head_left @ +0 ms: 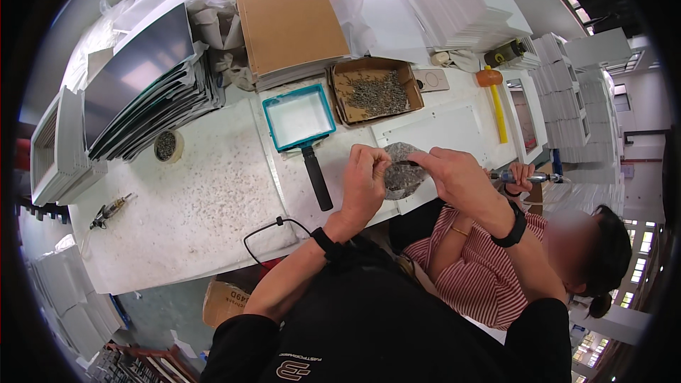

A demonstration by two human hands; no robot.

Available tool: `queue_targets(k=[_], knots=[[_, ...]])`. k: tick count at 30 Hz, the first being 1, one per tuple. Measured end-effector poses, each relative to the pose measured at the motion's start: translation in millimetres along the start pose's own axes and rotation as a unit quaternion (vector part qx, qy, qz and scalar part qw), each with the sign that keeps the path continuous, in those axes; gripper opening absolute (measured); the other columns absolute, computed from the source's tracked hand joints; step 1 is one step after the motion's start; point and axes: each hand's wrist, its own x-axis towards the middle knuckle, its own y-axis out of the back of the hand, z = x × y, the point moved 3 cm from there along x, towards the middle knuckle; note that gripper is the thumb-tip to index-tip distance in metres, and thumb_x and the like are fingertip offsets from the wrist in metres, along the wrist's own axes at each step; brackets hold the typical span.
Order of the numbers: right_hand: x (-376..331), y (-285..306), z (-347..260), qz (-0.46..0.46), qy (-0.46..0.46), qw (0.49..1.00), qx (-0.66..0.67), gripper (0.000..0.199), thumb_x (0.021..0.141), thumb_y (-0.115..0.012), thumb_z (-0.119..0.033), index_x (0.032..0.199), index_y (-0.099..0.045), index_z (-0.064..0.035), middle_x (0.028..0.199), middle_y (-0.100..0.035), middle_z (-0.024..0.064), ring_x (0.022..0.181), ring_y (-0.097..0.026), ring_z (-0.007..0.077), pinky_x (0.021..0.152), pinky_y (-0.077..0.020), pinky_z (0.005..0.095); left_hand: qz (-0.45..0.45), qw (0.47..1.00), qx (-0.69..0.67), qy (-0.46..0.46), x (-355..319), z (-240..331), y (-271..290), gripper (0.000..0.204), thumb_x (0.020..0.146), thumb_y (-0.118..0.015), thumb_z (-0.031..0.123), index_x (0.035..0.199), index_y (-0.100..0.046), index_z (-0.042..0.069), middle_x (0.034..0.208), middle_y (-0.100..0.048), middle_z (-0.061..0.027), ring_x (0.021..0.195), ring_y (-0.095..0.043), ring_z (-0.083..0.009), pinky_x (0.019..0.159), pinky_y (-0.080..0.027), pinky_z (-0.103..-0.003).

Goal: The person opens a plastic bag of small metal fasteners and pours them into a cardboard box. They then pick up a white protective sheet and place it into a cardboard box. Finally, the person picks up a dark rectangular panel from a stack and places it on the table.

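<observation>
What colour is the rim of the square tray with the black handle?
Teal, seen in the head view: tray.

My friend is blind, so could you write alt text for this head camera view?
Two hands, left hand and right hand, pinch a clear bag of small screws above a white worktable. Behind lie a cardboard box of screws, a teal-framed tray and a yellow-handled mallet; a co-worker in a striped shirt sits alongside.

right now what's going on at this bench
A person's left hand and right hand together hold a small clear bag of screws over a white bench. Beyond them sit a cardboard box of loose screws and a teal-framed tray. A co-worker in a striped shirt sits alongside.
</observation>
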Motion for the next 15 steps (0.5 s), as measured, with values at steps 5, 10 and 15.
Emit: queue_targets(k=[5, 10, 15], knots=[[10.7, -13.1, -2.4, 0.003, 0.012, 1.0, -0.004, 0.043, 0.085, -0.062, 0.004, 0.127, -0.065, -0.0063, 0.09, -0.066, 0.0151, 0.083, -0.067, 0.0378, 0.075, -0.0552, 0.0459, -0.002, 1.0, 0.006, -0.022, 4.5, 6.0, 3.4, 0.012, 0.092, -0.066, -0.008, 0.098, -0.059, 0.001, 0.097, -0.056, -0.0122, 0.085, -0.057, -0.0265, 0.075, -0.049, -0.036], [-7.3, 8.6, -2.5, -0.014, -0.031, 0.999, 0.026, 0.041, 0.086, -0.061, 0.003, 0.126, -0.064, -0.0061, 0.091, -0.067, 0.0156, 0.084, -0.068, 0.0378, 0.074, -0.0551, 0.0464, -0.006, 1.0, -0.003, -0.007, 0.1, 3.7, 3.9, 0.011, 0.093, -0.066, -0.007, 0.099, -0.06, 0.001, 0.097, -0.055, -0.0119, 0.085, -0.057, -0.0262, 0.075, -0.049, -0.035], [-17.4, 15.1, -0.1, -0.009, -0.04, 0.999, 0.027, 0.039, 0.089, -0.06, 0.003, 0.127, -0.065, -0.0055, 0.09, -0.067, 0.0162, 0.082, -0.067, 0.0385, 0.073, -0.0542, 0.0468, -0.003, 1.0, -0.011, 0.008, -2.7, 1.5, 4.8, 0.009, 0.095, -0.065, -0.006, 0.099, -0.059, 0.0, 0.097, -0.055, -0.0113, 0.085, -0.056, -0.0249, 0.075, -0.049, -0.034]])
